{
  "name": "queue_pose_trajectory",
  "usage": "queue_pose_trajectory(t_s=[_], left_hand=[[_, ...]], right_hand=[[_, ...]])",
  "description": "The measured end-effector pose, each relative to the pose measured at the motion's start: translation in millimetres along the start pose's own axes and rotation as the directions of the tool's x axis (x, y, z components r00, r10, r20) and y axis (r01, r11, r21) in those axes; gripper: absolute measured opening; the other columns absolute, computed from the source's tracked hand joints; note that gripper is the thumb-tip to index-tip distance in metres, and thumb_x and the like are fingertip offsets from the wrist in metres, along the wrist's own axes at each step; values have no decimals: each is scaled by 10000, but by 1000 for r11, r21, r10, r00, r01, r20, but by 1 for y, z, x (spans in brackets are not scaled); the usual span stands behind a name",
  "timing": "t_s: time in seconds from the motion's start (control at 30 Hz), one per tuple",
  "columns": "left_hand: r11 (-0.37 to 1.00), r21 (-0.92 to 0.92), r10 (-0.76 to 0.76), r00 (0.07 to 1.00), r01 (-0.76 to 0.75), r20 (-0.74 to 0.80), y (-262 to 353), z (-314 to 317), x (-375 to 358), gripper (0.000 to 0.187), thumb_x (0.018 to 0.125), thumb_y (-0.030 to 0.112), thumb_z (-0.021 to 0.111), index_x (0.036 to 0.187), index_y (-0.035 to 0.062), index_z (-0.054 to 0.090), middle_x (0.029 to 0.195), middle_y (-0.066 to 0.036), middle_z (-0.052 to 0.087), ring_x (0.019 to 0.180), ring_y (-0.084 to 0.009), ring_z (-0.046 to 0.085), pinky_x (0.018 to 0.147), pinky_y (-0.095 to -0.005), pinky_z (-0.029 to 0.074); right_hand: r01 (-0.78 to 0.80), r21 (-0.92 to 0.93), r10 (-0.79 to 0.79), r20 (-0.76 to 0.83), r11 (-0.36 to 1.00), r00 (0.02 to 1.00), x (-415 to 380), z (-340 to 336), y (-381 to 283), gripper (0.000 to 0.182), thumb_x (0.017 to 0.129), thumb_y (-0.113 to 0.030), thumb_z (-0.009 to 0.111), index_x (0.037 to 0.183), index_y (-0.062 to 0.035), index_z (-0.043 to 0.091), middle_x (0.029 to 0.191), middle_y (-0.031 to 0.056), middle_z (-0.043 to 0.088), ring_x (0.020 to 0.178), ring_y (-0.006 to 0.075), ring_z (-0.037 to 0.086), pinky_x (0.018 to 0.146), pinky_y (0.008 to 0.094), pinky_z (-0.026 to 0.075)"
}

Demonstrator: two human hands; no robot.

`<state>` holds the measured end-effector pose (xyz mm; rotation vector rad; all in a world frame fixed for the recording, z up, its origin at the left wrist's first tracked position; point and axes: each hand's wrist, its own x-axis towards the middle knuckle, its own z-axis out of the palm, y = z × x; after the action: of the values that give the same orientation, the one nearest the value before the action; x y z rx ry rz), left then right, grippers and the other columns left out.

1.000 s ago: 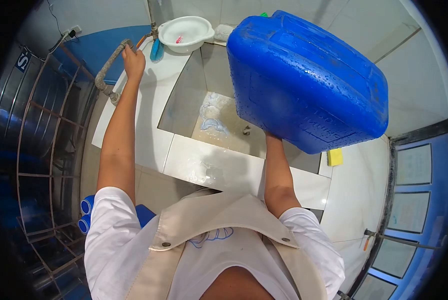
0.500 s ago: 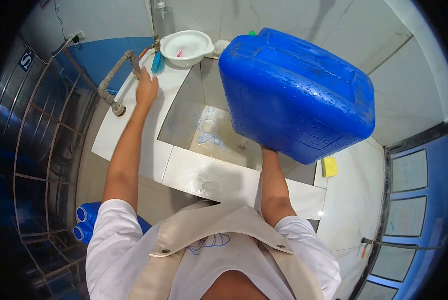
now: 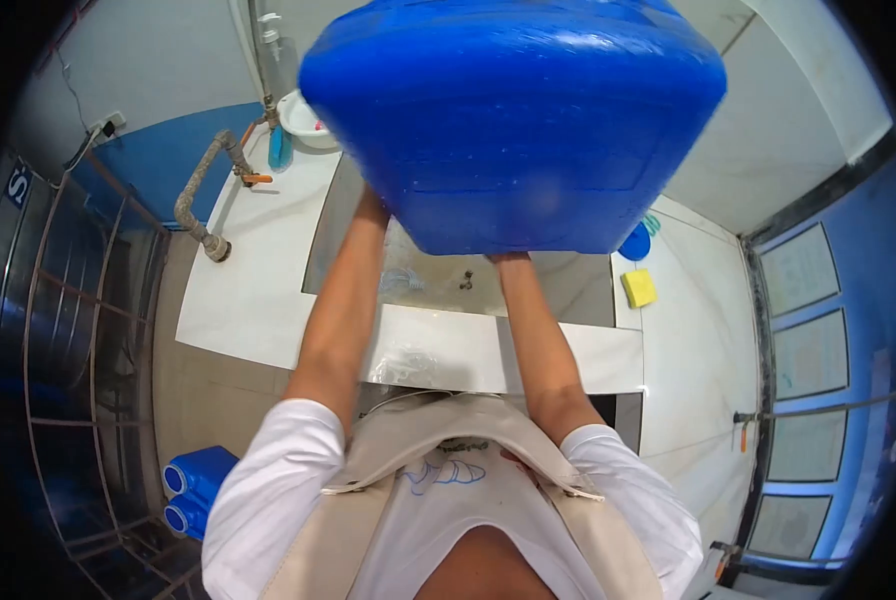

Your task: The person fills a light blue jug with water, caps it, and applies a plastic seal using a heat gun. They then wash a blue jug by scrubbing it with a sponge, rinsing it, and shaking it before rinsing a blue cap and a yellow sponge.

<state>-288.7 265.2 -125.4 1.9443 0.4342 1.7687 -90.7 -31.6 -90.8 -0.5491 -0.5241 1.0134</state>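
Note:
A big wet blue plastic jerrycan (image 3: 513,130) is held up over the sink (image 3: 558,288), tilted with one face toward me. My right hand (image 3: 509,258) supports it from below at the near edge, its fingers hidden beneath. My left hand (image 3: 372,206) is at the can's left side, mostly hidden behind it. In the sink lie a pale mesh cloth (image 3: 402,281) and a small drain fitting (image 3: 467,280).
On the right ledge are a yellow sponge (image 3: 639,288) and a blue lid (image 3: 635,243). A grey pipe (image 3: 196,195), orange-handled tap (image 3: 258,179), blue brush (image 3: 280,152) and white basin (image 3: 306,122) stand at left. Blue containers (image 3: 198,485) rest on the floor beside a metal rack (image 3: 93,340).
My left hand has left the tap at the left and come to the jerrycan. The jerrycan has moved left and up in view, turning its face toward me. The orange tap handle now shows.

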Motion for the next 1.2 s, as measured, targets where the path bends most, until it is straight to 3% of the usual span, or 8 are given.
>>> queue_pose_trajectory(t_s=[0.07, 0.17, 0.33, 0.53, 0.6, 0.87, 1.13, 1.2], left_hand=[[321, -807, -431, 835, 496, 341, 167, 7, 12, 745, 922, 568, 197, 1419, 58, -22, 1490, -106, 47, 1365, -222, 75, 1107, -375, 32], [257, -744, -895, 442, 616, 58, 166, -45, 47, 704, 931, 547, 195, 1409, 43, 79, 1457, -122, 172, 1341, -238, 152, 1104, -378, 69], [383, -760, -540, 795, 525, 277, 207, 37, 21, 785, 896, 617, 169, 1415, 36, 74, 1468, -134, 146, 1353, -250, 119, 1100, -368, 61], [261, -752, -549, 734, 605, 400, 252, 15, 7, 886, 853, 676, 262, 1415, 18, 73, 1467, -147, 142, 1360, -268, 94, 1099, -352, 68], [594, -650, -224, 873, 474, 433, 258, 23, -21, 838, 845, 607, 425, 1410, 57, 138, 1439, -61, 224, 1325, -211, 199, 1087, -385, 165], [686, -615, -157, 905, 388, 396, 323, 38, -13, 1073, 687, 610, 659, 1390, 32, 90, 1351, -143, 292, 1252, -271, 308, 1044, -364, 258], [506, -544, -114, 677, 670, 727, 378, 99, -14, 1183, 617, 380, 812, 1391, 47, -17, 1348, -155, 277, 1254, -270, 308, 1027, -389, 294], [444, -707, -14, 793, 551, 609, 413, 125, -3, 1156, 637, 339, 805, 1390, 49, -23, 1342, -155, 285, 1241, -271, 323, 1025, -376, 296]], right_hand=[[13, 204, -17, 14, 979, 1000, -8, 3, -14, 485, 948, -408, 313, 1283, -72, 414, 1220, 97, 479, 1100, 225, 456, 925, 343, 409], [30, -475, -99, -120, 880, 988, -19, -8, -51, 483, 949, -408, 314, 1281, -72, 413, 1220, 92, 478, 1087, 219, 465, 919, 336, 413], [65, -66, -74, -144, 996, 987, -41, 24, -32, 482, 948, -406, 318, 1280, -70, 414, 1217, 91, 481, 1078, 217, 473, 912, 326, 418], [99, -66, -106, -105, 993, 989, -58, 23, -73, 481, 946, -409, 318, 1274, -73, 421, 1200, 84, 490, 1060, 209, 486, 912, 321, 418], [153, -247, -209, -222, 957, 952, -60, 39, -75, 489, 944, -414, 315, 1284, -76, 413, 1220, 81, 485, 1083, 209, 479, 920, 326, 415], [355, -348, -487, -448, 868, 750, -108, 62, -126, 512, 938, -429, 310, 1311, -86, 387, 1267, 71, 477, 1131, 214, 473, 935, 329, 412], [457, -380, -594, -502, 804, 628, -194, -5, -214, 493, 933, -394, 361, 1321, -90, 378, 1267, 60, 496, 1125, 203, 501, 942, 343, 417], [497, -410, -644, -459, 765, 612, -203, -20, -250, 477, 932, -378, 383, 1316, -94, 384, 1263, 55, 498, 1120, 200, 504, 935, 349, 423]])
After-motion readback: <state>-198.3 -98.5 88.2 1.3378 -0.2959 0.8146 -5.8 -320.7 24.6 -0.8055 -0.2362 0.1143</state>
